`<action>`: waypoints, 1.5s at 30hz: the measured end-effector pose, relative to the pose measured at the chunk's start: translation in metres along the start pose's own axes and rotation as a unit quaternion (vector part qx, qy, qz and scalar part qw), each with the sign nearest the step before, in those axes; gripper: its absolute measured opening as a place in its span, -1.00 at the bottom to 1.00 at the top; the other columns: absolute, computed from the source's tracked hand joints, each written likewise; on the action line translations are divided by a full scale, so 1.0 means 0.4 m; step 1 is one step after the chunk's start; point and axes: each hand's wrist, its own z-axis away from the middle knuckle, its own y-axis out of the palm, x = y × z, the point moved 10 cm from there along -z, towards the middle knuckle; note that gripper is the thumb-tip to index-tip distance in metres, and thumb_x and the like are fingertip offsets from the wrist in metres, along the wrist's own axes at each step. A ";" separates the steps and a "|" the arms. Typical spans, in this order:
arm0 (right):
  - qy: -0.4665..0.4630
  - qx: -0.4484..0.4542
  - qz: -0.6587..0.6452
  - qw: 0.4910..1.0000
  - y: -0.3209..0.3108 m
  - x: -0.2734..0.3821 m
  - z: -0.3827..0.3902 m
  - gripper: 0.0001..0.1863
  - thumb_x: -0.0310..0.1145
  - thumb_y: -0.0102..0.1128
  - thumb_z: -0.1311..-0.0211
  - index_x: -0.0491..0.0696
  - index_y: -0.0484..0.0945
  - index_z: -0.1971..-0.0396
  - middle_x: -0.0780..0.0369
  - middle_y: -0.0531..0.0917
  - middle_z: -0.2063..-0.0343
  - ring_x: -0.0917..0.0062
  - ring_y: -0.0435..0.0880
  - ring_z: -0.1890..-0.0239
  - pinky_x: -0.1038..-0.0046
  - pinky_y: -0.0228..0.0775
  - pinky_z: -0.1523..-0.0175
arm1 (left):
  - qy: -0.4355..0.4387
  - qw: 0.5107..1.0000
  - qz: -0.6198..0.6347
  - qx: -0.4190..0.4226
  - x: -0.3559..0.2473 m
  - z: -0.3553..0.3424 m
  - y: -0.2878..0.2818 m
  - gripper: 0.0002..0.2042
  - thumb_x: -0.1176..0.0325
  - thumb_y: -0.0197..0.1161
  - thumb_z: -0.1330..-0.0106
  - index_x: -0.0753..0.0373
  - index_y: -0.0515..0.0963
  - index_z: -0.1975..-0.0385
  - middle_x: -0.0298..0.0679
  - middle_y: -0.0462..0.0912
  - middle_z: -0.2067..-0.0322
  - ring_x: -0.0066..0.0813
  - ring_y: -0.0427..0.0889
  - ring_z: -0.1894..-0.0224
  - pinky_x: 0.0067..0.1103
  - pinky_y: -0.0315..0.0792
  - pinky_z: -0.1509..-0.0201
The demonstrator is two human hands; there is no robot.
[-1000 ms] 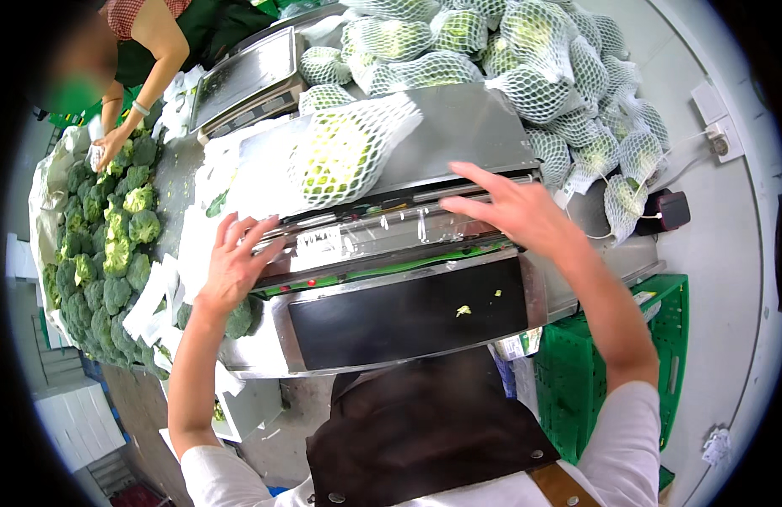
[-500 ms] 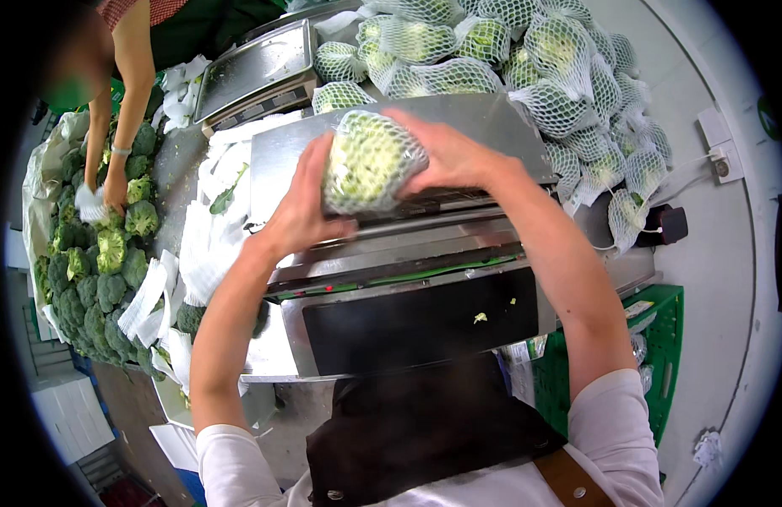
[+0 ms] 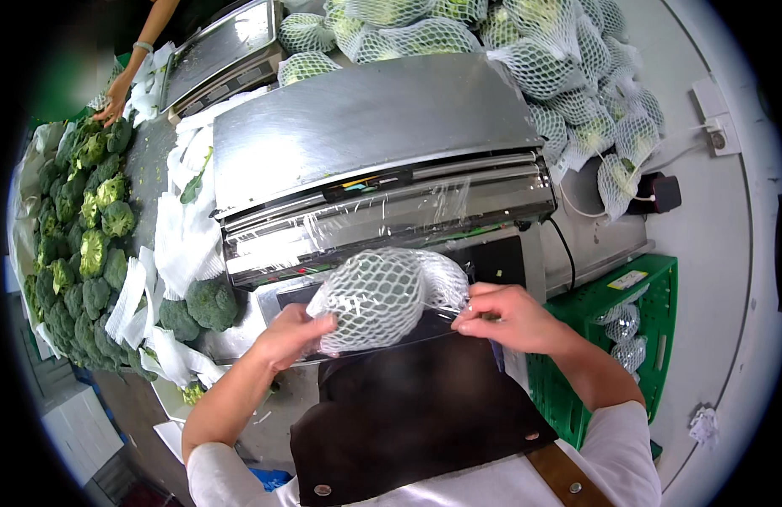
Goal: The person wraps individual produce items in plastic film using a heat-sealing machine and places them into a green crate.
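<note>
A head of broccoli in a white foam net (image 3: pixel 370 296) lies on its side in front of the steel wrapping machine (image 3: pixel 374 114), its net end pointing right. Clear film (image 3: pixel 391 215) stretches from the machine's front down toward it. My left hand (image 3: pixel 294 336) grips the broccoli's left end, thumb on top of the net. At the net's right end, my right hand (image 3: pixel 509 317) pinches the clear film between thumb and fingers. The fingertips under the broccoli are hidden.
Bare broccoli heads (image 3: pixel 87 253) pile up on the left, with loose white nets (image 3: pixel 188 237) beside them. A scale (image 3: pixel 222 55) stands far left. Netted broccoli (image 3: pixel 568 63) is heaped far right; a green crate (image 3: pixel 610 338) stands at right. Another person's hand (image 3: pixel 114 100) is over the pile.
Both hands brought the netted broccoli from above the machine's top down toward me. Film now stretches to it, and my right hand moved from its side to pinch the film.
</note>
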 end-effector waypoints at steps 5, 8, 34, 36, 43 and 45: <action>-0.078 -0.144 -0.115 0.980 -0.002 0.016 0.021 -0.78 -0.38 0.03 -0.33 -0.22 0.51 0.45 0.28 0.50 0.62 0.62 0.55 0.49 0.57 0.39 0.34 | 0.175 0.977 -0.083 -0.085 -0.032 0.065 -0.012 -0.77 0.30 0.18 -0.33 0.39 0.55 0.40 -0.31 0.59 0.49 -0.63 0.55 0.49 -0.65 0.47 0.45; 0.020 -0.272 -0.339 0.900 0.017 -0.059 0.050 -0.70 -0.34 -0.04 -0.39 -0.15 0.38 0.55 0.40 0.37 0.69 0.80 0.31 0.62 0.65 0.18 0.51 | 0.174 0.966 -0.123 -0.149 0.021 0.112 -0.019 -0.74 0.31 0.09 -0.39 0.33 0.50 0.51 -0.38 0.50 0.61 -0.66 0.50 0.57 -0.67 0.41 0.51; -0.129 0.101 -0.171 0.972 0.267 0.006 0.119 -0.71 -0.28 -0.05 -0.35 -0.21 0.51 0.19 0.07 0.61 0.32 0.41 0.61 0.26 0.41 0.37 0.13 | 0.545 0.826 0.050 0.135 -0.253 0.145 0.460 -0.55 0.29 -0.02 -0.37 0.23 0.20 0.83 -0.25 0.37 0.77 -0.47 0.29 0.78 -0.58 0.13 0.71; -0.247 -0.031 -0.075 0.966 0.256 0.021 0.151 -0.73 -0.28 0.01 -0.33 -0.18 0.50 0.17 0.10 0.62 0.35 0.38 0.64 0.32 0.40 0.40 0.19 | 0.617 0.718 -0.141 0.291 -0.298 0.257 0.662 -0.56 0.19 -0.04 -0.38 0.27 0.35 0.77 -0.25 0.44 0.65 -0.42 0.39 0.72 -0.56 0.25 0.68; -0.148 -0.064 -0.191 0.968 0.237 -0.143 0.267 -0.70 -0.29 0.02 -0.34 -0.12 0.42 0.02 0.19 0.58 0.19 0.44 0.58 0.13 0.41 0.41 0.02 | 0.358 0.628 -0.212 0.657 -0.052 0.176 0.918 -0.34 -0.11 -0.29 -0.39 0.40 0.61 0.36 0.21 0.52 0.05 0.17 0.31 -0.18 -0.05 0.14 -0.24; -0.027 -0.092 -0.283 0.954 0.226 -0.248 0.291 -0.68 -0.29 0.02 -0.35 -0.11 0.40 -0.02 0.22 0.56 0.15 0.46 0.56 0.08 0.42 0.41 -0.03 | 0.128 0.730 -0.107 0.663 -0.006 0.099 0.867 -0.27 -0.15 -0.39 -0.39 0.41 0.59 0.44 0.18 0.59 0.20 0.13 0.50 0.02 -0.17 0.33 -0.11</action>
